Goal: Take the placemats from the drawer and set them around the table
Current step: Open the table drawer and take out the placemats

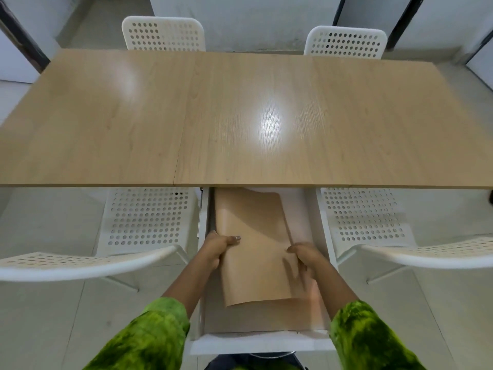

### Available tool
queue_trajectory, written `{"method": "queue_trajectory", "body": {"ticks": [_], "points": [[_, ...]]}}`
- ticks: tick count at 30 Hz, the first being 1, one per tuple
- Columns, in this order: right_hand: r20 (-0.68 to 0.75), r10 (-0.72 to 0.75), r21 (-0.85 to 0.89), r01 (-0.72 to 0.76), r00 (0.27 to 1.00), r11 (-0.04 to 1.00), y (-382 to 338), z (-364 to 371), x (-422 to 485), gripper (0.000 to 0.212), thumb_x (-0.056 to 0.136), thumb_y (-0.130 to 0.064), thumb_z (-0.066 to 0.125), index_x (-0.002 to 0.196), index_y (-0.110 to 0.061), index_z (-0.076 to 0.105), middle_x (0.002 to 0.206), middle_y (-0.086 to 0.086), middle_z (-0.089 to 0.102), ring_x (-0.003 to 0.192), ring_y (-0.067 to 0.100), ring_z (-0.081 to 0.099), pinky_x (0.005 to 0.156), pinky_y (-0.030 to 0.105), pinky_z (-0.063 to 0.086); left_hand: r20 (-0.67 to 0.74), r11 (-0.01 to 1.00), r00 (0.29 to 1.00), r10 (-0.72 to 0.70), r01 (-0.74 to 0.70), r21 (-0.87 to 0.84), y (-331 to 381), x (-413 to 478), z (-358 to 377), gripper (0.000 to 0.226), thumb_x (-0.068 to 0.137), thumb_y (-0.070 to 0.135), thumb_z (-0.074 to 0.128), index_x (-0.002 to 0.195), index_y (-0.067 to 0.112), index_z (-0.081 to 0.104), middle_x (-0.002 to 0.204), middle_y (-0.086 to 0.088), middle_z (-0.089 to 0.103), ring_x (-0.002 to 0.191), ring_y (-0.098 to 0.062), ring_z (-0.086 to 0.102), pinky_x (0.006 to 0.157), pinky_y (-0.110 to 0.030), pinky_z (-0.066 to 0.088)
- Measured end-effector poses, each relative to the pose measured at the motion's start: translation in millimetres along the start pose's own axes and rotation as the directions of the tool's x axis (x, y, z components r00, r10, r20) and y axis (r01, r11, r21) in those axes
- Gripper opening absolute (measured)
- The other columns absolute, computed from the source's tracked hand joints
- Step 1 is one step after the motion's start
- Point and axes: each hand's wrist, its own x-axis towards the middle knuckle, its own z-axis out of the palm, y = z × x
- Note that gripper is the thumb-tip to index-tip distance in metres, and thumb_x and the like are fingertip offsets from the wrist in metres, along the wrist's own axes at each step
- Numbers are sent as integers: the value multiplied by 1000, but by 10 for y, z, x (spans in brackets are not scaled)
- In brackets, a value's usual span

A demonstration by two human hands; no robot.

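We are holding placemats (256,249) by both long edges, likely for lifting limp sheets level out of drawer (260,343). Left hand (217,245) grip closing on left edge, thumb on top. Placemats sitting inside drawer, far end curling up. Right hand (304,253) grip clamping right edge. Beyond drawer: wooden surface (240,116) catching glare. White perforated chairs (145,217) flanking drawer; two more beyond; pale tiled floor (40,222).

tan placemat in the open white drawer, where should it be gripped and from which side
Pinch the thin tan placemat at its two long side edges, midway along, coming from above, as the left hand and right hand do. It is floppy and curls, and its far end is by the wooden table edge.
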Motion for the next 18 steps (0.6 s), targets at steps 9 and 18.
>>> {"method": "queue_trajectory", "body": {"ticks": [9, 18], "points": [[310, -97, 528, -87, 946, 845, 119, -507, -500, 39, 72, -31, 77, 97, -3, 70, 81, 11, 65, 66, 20, 59, 73, 33, 52, 306, 982, 952, -9, 66, -179, 8, -623, -158, 36, 76, 9, 69, 109, 1, 57, 97, -16, 66, 85, -28, 65, 68, -38, 58], [397, -402, 638, 67, 825, 767, -43, -1153, -985, 35, 85, -19, 54, 113, 0, 62, 92, 14, 74, 79, 22, 73, 69, 35, 60, 402, 929, 912, 84, 74, -362, -327, -926, 309, 50, 58, 15, 81, 103, 1, 64, 87, -14, 75, 75, -23, 73, 63, -36, 60]]}}
